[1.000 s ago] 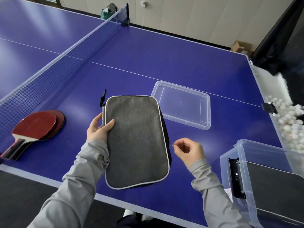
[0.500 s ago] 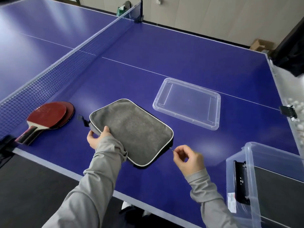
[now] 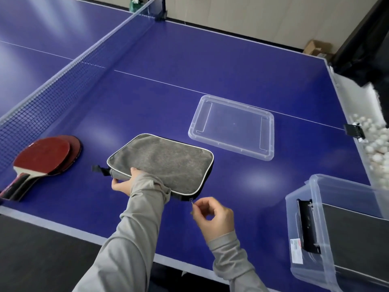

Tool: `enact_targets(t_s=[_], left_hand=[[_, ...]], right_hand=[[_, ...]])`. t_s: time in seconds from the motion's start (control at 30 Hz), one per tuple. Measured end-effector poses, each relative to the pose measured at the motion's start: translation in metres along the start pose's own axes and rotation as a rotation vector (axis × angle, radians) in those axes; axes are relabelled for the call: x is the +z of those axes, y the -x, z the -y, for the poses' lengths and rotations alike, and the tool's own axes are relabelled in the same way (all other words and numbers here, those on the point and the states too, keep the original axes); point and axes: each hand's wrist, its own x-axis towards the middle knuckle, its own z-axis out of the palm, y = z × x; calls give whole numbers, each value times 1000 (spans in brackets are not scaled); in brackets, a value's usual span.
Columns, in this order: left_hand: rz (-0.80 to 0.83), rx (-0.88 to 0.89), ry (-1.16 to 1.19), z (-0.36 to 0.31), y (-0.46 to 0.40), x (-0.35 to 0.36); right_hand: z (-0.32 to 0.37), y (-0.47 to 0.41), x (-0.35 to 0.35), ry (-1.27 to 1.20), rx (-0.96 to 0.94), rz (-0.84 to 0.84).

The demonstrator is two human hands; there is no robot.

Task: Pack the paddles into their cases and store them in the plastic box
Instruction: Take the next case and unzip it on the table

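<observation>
a grey case (image 3: 162,163) with pale piping is lying flat on the blue worktop (image 3: 210,66), its long side running left to right. the left hand (image 3: 124,182) is gripping the case's near left edge, thumb on top and fingers curled underneath, just beside a short black loop (image 3: 97,169) sticking out of the corner. the right hand (image 3: 212,216) is pinching a small metal zip pull (image 3: 191,200) at the case's near right corner, thumb and forefinger closed on it and the other fingers curled in; the zip itself is too small to tell how far it is closed. two red paddles (image 3: 45,160) are lying stacked to the left of the case, close to the net (image 3: 42,95), handles pointing toward the near edge. a clear lid (image 3: 231,127) is resting on the worktop beyond the case, apart from it. the clear plastic box (image 3: 341,228) is sitting at the near right corner, holding what looks like another dark case (image 3: 357,239). white balls (image 3: 376,144) are piled in a tray along the right side.
</observation>
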Motion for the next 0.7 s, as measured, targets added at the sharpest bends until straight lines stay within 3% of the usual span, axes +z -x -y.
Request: enact_targets(t_s=[0.27,0.4,0.47,0.6,0.7], left_hand=[[151,96,-125,-23,-39,10],[309,163,-162,-39,-69,18],[395,184,-185,-48,-86,21],[657,191,-287,-63,-131,28],[949,100,-389,-70,-153,30]], right_hand=[[27,3,63,-58,134,29],[38,2,94,-10,116,66],[41,-2,96,12,89,-13],[29,-31,70,-112,280,-427],[17,-54,55,-179,429,-361]])
